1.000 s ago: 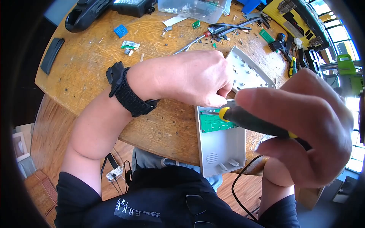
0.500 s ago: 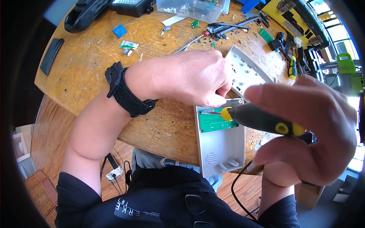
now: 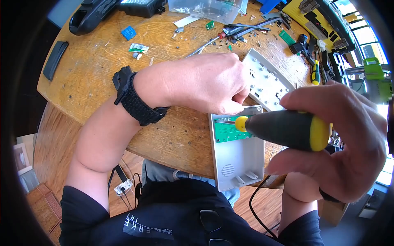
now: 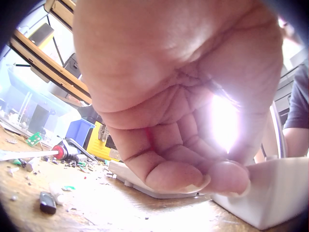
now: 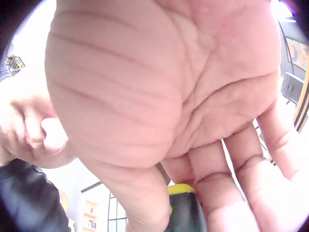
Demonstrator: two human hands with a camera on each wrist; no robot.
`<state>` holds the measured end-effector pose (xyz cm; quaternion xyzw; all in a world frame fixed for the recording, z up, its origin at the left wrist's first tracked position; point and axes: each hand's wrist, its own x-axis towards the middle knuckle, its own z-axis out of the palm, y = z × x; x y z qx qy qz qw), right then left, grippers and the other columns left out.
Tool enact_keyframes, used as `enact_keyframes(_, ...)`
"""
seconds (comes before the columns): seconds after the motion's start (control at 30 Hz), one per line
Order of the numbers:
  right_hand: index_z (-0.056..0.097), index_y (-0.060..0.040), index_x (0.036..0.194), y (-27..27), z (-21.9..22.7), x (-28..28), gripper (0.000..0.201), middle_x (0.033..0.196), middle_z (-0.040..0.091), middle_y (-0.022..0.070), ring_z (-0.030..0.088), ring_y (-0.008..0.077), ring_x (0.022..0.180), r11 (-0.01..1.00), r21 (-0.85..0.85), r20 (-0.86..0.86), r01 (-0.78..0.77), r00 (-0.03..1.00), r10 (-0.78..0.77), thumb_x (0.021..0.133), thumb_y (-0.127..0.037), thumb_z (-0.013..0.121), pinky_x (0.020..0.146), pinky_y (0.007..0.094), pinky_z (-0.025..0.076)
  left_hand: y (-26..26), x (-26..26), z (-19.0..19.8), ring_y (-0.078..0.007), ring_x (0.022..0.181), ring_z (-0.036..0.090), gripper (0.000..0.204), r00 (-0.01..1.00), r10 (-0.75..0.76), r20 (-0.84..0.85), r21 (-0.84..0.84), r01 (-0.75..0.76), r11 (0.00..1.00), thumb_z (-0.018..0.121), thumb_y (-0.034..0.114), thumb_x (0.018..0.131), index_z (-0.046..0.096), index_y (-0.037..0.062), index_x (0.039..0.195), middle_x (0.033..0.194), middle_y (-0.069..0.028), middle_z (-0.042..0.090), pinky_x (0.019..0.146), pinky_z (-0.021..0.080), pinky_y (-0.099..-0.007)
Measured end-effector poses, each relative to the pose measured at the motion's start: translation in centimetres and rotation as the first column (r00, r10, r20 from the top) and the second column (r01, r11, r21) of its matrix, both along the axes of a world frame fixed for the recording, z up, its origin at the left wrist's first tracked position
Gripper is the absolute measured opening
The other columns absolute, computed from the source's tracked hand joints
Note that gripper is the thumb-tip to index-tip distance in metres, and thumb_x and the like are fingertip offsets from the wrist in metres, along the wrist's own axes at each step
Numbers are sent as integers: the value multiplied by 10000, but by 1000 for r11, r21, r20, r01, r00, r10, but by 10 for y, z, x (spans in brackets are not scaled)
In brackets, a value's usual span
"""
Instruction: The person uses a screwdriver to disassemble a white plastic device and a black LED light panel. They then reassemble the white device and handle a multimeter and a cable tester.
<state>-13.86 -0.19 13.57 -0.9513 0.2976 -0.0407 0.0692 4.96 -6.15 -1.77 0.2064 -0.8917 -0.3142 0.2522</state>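
Observation:
My left hand (image 3: 209, 84) grips the far left edge of a grey plastic case (image 3: 240, 162), its fingers curled and fingertips at the rim. Inside the far half of the case lies a green circuit board (image 3: 232, 135). My right hand (image 3: 349, 141) holds a screwdriver (image 3: 281, 129) with a black and yellow handle, between thumb and fingers. Its shaft slants across the board, the tip at the board's far left corner. In the right wrist view the handle (image 5: 186, 210) shows between thumb and fingers. The near end of the case overhangs the table edge.
A second grey case half (image 3: 269, 80) lies just beyond. Farther back are a red-handled screwdriver (image 3: 221, 36), a clear plastic bin (image 3: 205, 10) and a yellow and black toolbox (image 3: 320, 24). Small debris is strewn over the wooden table (image 3: 94, 78). A black cable (image 3: 252, 205) hangs near the front edge.
The right hand's fingers have shifted rightward and spread wider around the screwdriver handle, so its yellow end now shows. The left hand and case have hardly moved.

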Motion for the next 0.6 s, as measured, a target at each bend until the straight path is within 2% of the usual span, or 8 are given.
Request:
enact_keyframes(0.1,621,37,1056,-4,5,1,597,866,701,147,705,244,740,993,114,-75,-30,996,39,625,-324,821,680,280,519,-1,-2,0,-316,478,538,190,1000,-15,15,22,15,1000,611,142,680,647,-44,668,561,-210,562,512,450,-376)
enact_keyframes(0.3,612,53,1074,-3,-22,5,602,841,702,137,716,250,756,997,23,190,74,979,-77,648,-325,804,658,275,522,-3,-1,2,-319,479,531,192,998,-38,42,65,35,997,608,143,680,645,-45,668,561,-209,560,516,451,-376)
enact_keyframes(0.33,602,68,1098,-6,-25,3,601,861,707,142,721,263,781,991,130,236,17,971,-48,673,-314,786,659,282,526,-4,-1,2,-319,479,530,192,998,-40,46,73,37,997,607,143,680,645,-45,668,560,-209,559,517,451,-376)
enact_keyframes(0.37,602,78,1103,-2,-25,5,580,870,708,148,721,288,812,980,189,258,55,961,-104,686,-285,774,686,292,532,-4,-1,2,-319,479,529,192,998,-43,50,81,39,996,606,143,680,644,-45,668,560,-209,559,517,451,-376)
enact_keyframes(0.43,612,70,1095,0,-37,4,516,880,706,156,711,256,726,991,124,398,41,913,-88,711,-244,753,646,299,520,-4,0,2,-320,480,527,193,997,-48,57,97,43,994,605,144,680,644,-45,668,560,-209,558,518,451,-377)
enact_keyframes(0.5,620,65,1090,-7,-20,2,460,885,702,162,636,210,632,985,73,223,-155,965,136,721,-190,723,573,304,484,-3,0,4,-321,480,525,194,996,-53,65,114,46,992,604,144,680,643,-45,668,560,-208,557,520,451,-377)
enact_keyframes(0.53,618,60,1099,-8,-20,2,426,892,693,173,546,190,588,979,69,204,-191,964,173,735,-148,693,525,313,443,-2,-1,10,-325,493,542,193,984,-33,176,102,16,995,605,142,690,653,-45,679,569,-211,567,524,458,-374)
enact_keyframes(0.6,619,48,1110,-8,-19,-1,420,859,679,168,558,196,597,977,65,198,-204,962,187,738,-135,687,528,308,444,0,-1,13,-301,520,545,179,983,-34,181,165,4,986,624,133,700,641,-45,695,610,-199,579,532,447,-356)
